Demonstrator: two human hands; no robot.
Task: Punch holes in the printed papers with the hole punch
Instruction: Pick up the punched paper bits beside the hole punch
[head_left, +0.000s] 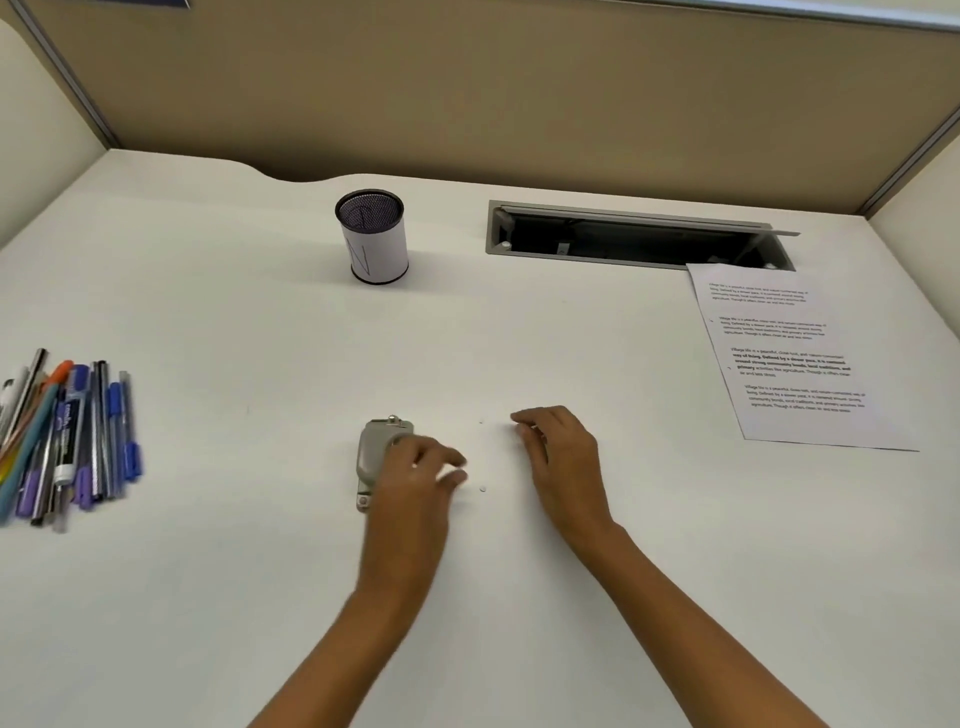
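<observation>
While the loosely spread left hand (415, 467) covers a grey metal hole punch (376, 457), seemingly heavy and rigid, the right hand (558, 452) rests half-curled, empty; flimsy printed paper (795, 358) lies far right.

You are at an office cubicle desk. Tan fabric partitions (467, 78) with metal trim close in the back and both sides. The white desk (260, 571) has a built-in cable hatch (639, 239), its lid open. A mesh pen cup (373, 236) stands near the back, loose pens (67, 436) lie at your left, and a printed sheet (789, 358) lies at your right.
</observation>
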